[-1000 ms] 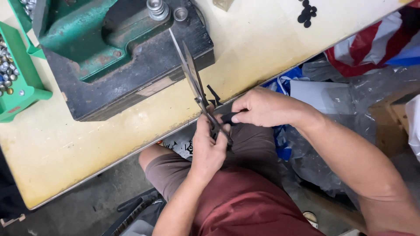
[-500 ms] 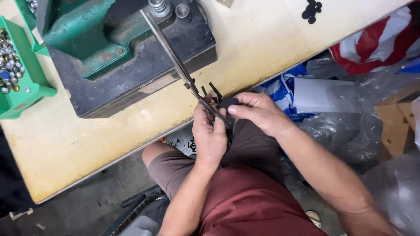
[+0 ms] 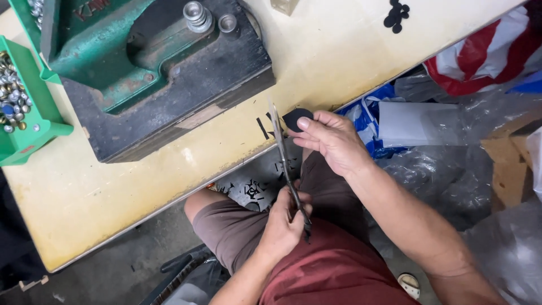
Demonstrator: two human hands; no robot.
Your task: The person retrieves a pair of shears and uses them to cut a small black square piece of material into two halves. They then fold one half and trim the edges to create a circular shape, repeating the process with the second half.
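Note:
My left hand (image 3: pixel 288 226) grips the handles of long metal scissors (image 3: pixel 280 148) over my lap. The blades point up past the edge of the yellowish table (image 3: pixel 339 56) and look nearly closed. My right hand (image 3: pixel 333 141) pinches a small round black piece (image 3: pixel 294 117) at the table edge, right beside the blade tips. Thin black offcut strips (image 3: pixel 263 127) lie on the table just left of the blades, and more lie on my lap.
A green press on a dark block base (image 3: pixel 169 79) fills the table's far left. A green bin of small metal parts (image 3: pixel 22 107) stands at the left edge. Several black discs (image 3: pixel 395 14) lie at the far side. Plastic bags (image 3: pixel 429 130) and cardboard (image 3: pixel 508 164) crowd the floor to the right.
My left hand has drawn the scissors back toward my lap, so the blades no longer reach the press. My right hand now holds the black piece out at the table edge.

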